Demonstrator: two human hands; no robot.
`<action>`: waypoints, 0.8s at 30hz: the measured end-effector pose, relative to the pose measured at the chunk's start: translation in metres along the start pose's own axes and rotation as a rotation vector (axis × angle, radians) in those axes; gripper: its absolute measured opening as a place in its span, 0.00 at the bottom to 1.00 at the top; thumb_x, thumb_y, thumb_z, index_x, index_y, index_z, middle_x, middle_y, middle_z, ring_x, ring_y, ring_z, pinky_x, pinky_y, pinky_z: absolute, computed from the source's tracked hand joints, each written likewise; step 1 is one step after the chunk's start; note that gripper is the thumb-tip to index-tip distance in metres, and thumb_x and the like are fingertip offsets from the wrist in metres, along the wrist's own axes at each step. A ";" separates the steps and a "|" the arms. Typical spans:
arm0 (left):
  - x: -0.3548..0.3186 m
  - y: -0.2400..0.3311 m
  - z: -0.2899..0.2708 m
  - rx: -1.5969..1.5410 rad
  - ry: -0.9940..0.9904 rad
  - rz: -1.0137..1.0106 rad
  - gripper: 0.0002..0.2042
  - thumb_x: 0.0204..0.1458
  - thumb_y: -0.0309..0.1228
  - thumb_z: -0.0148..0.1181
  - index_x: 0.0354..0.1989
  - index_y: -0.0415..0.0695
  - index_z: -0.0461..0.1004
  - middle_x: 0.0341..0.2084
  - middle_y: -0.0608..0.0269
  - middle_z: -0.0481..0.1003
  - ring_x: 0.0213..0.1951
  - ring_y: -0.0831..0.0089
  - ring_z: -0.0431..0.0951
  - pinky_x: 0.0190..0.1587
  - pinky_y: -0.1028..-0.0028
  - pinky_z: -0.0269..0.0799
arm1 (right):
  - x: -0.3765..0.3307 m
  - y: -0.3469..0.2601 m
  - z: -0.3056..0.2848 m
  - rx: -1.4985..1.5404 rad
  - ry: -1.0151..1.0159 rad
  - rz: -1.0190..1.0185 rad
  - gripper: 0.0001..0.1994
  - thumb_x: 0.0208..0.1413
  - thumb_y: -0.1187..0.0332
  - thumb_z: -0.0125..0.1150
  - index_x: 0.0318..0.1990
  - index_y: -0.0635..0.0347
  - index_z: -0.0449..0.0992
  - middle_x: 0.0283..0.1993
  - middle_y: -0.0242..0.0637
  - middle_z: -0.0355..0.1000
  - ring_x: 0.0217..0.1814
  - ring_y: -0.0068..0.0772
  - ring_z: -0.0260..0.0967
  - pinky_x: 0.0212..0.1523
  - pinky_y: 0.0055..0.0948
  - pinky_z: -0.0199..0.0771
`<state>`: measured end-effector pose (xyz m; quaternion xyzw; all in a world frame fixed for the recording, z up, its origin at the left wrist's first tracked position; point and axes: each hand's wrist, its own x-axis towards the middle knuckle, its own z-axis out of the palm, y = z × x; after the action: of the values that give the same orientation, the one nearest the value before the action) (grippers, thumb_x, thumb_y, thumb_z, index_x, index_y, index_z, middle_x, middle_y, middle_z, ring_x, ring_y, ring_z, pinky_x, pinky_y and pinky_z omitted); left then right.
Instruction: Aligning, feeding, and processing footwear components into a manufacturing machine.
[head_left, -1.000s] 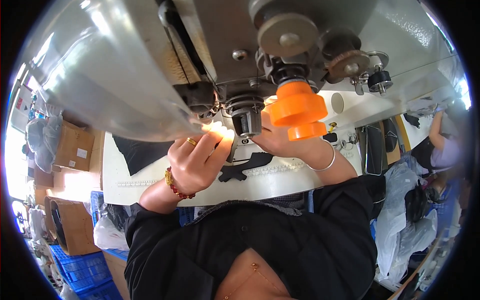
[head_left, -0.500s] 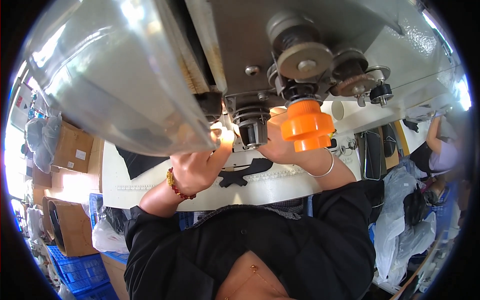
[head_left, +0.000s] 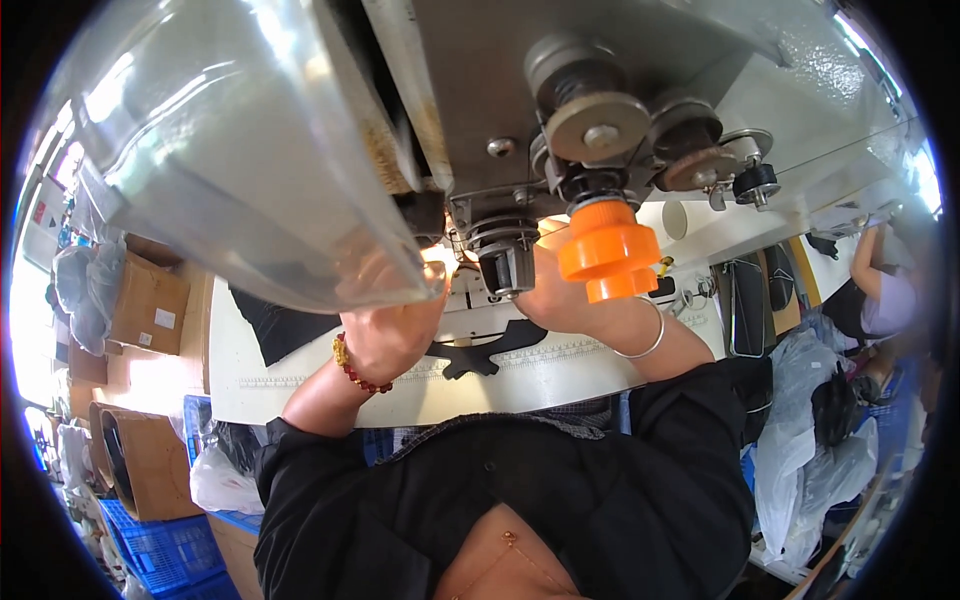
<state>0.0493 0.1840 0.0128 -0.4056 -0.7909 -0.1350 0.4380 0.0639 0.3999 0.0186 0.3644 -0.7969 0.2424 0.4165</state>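
A sewing machine head [head_left: 470, 90] fills the upper part of the view, lit at its needle area. Under its left side is my left hand [head_left: 395, 335], its fingers partly behind a clear plastic shield [head_left: 250, 170] and lost in glare. My right hand [head_left: 555, 295] reaches in beneath the machine from the right. Its fingertips are hidden by the tension parts and an orange plastic knob [head_left: 608, 245]. Whether either hand grips anything cannot be made out. Between my wrists, a black curved cut piece [head_left: 490, 350] lies flat on the white worktable [head_left: 540, 385], nearer me than the needle area.
Black fabric [head_left: 275, 325] lies at the table's left, and a printed ruler strip [head_left: 600, 345] runs along its near side. Cardboard boxes [head_left: 150, 300] and blue crates [head_left: 165, 545] stand at left. Plastic bags [head_left: 795, 430] hang at right, near another person [head_left: 885, 290].
My left hand has drawn slightly left, its fingers now further behind the clear shield. The black cut piece sits a little further left and nearer me. My right hand has barely moved.
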 end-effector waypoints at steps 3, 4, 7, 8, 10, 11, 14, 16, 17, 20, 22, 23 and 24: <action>0.001 -0.001 -0.002 -0.006 0.018 -0.014 0.10 0.32 0.23 0.67 0.26 0.39 0.76 0.29 0.60 0.75 0.26 0.59 0.77 0.29 0.67 0.72 | 0.002 0.001 0.002 -0.034 -0.088 -0.067 0.10 0.36 0.70 0.66 0.32 0.50 0.79 0.26 0.28 0.69 0.21 0.31 0.63 0.22 0.31 0.61; 0.001 -0.002 -0.004 -0.002 -0.025 -0.017 0.09 0.31 0.24 0.67 0.24 0.40 0.74 0.28 0.58 0.74 0.25 0.59 0.76 0.27 0.67 0.72 | -0.003 0.003 0.008 -0.040 -0.087 -0.064 0.10 0.36 0.70 0.66 0.32 0.50 0.79 0.26 0.28 0.69 0.21 0.31 0.63 0.22 0.31 0.61; 0.002 -0.006 -0.011 -0.032 -0.106 -0.053 0.09 0.30 0.24 0.66 0.20 0.40 0.71 0.27 0.57 0.73 0.22 0.59 0.74 0.24 0.67 0.70 | -0.018 0.008 0.027 0.063 0.013 -0.017 0.10 0.36 0.71 0.65 0.31 0.50 0.78 0.31 0.27 0.72 0.23 0.32 0.65 0.22 0.31 0.62; 0.003 -0.007 -0.012 -0.070 -0.147 -0.082 0.09 0.30 0.24 0.66 0.18 0.41 0.69 0.26 0.56 0.72 0.21 0.59 0.74 0.23 0.67 0.69 | -0.018 0.007 0.026 0.051 -0.024 -0.035 0.10 0.35 0.71 0.65 0.29 0.50 0.78 0.32 0.26 0.72 0.24 0.31 0.66 0.23 0.31 0.61; 0.003 -0.007 -0.014 -0.117 -0.151 -0.109 0.08 0.31 0.23 0.65 0.19 0.40 0.70 0.25 0.56 0.71 0.22 0.58 0.73 0.24 0.66 0.69 | -0.018 0.006 0.025 0.043 -0.067 -0.058 0.09 0.34 0.71 0.65 0.28 0.51 0.77 0.33 0.26 0.72 0.25 0.31 0.66 0.23 0.31 0.61; 0.003 -0.007 -0.014 -0.123 -0.142 -0.116 0.08 0.32 0.23 0.64 0.19 0.40 0.70 0.25 0.56 0.71 0.22 0.58 0.72 0.25 0.65 0.68 | -0.018 0.006 0.024 0.029 -0.064 -0.058 0.09 0.33 0.71 0.65 0.28 0.51 0.76 0.32 0.25 0.72 0.24 0.30 0.66 0.23 0.30 0.61; 0.003 -0.009 -0.012 -0.139 -0.134 -0.112 0.07 0.32 0.23 0.64 0.18 0.39 0.70 0.26 0.55 0.71 0.23 0.58 0.72 0.26 0.64 0.68 | -0.018 0.007 0.027 -0.006 -0.025 -0.073 0.09 0.32 0.71 0.65 0.26 0.51 0.75 0.30 0.25 0.70 0.24 0.30 0.65 0.23 0.30 0.59; 0.003 -0.009 -0.011 -0.150 -0.135 -0.103 0.07 0.32 0.22 0.63 0.18 0.39 0.70 0.26 0.55 0.71 0.23 0.58 0.71 0.27 0.63 0.68 | -0.018 0.007 0.027 -0.024 0.009 -0.092 0.09 0.31 0.71 0.65 0.26 0.50 0.75 0.30 0.25 0.70 0.23 0.30 0.64 0.23 0.30 0.58; 0.003 -0.010 -0.011 -0.137 -0.131 -0.086 0.07 0.31 0.23 0.63 0.18 0.39 0.70 0.25 0.55 0.71 0.23 0.58 0.71 0.26 0.63 0.67 | -0.019 0.007 0.026 -0.047 -0.015 -0.084 0.09 0.31 0.71 0.65 0.26 0.50 0.75 0.29 0.25 0.69 0.22 0.30 0.63 0.22 0.30 0.57; 0.002 -0.009 -0.009 -0.128 -0.129 -0.082 0.07 0.31 0.23 0.63 0.18 0.40 0.70 0.24 0.55 0.70 0.22 0.59 0.71 0.25 0.63 0.66 | -0.020 0.008 0.026 -0.057 -0.046 -0.071 0.09 0.31 0.72 0.65 0.25 0.50 0.74 0.27 0.25 0.67 0.21 0.30 0.61 0.22 0.30 0.55; 0.002 -0.009 -0.009 -0.133 -0.127 -0.094 0.07 0.31 0.23 0.63 0.17 0.40 0.69 0.24 0.55 0.70 0.22 0.59 0.70 0.24 0.63 0.66 | -0.020 0.008 0.027 -0.045 -0.055 -0.066 0.09 0.31 0.72 0.65 0.24 0.50 0.73 0.26 0.25 0.65 0.21 0.29 0.60 0.21 0.30 0.54; 0.003 -0.009 -0.009 -0.145 -0.115 -0.086 0.07 0.31 0.23 0.63 0.16 0.40 0.69 0.23 0.55 0.70 0.21 0.59 0.70 0.24 0.63 0.66 | -0.021 0.009 0.028 -0.057 -0.052 -0.066 0.09 0.31 0.72 0.65 0.24 0.50 0.73 0.24 0.25 0.64 0.20 0.29 0.60 0.21 0.30 0.54; 0.003 -0.009 -0.009 -0.157 -0.104 -0.079 0.07 0.31 0.23 0.63 0.15 0.40 0.68 0.22 0.55 0.69 0.20 0.59 0.70 0.23 0.63 0.65 | -0.021 0.008 0.029 -0.068 -0.049 -0.065 0.09 0.31 0.72 0.64 0.24 0.50 0.72 0.23 0.25 0.63 0.19 0.29 0.59 0.21 0.30 0.54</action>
<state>0.0466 0.1745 0.0221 -0.4138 -0.8149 -0.1922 0.3576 0.0516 0.3931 -0.0156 0.3813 -0.8025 0.1924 0.4166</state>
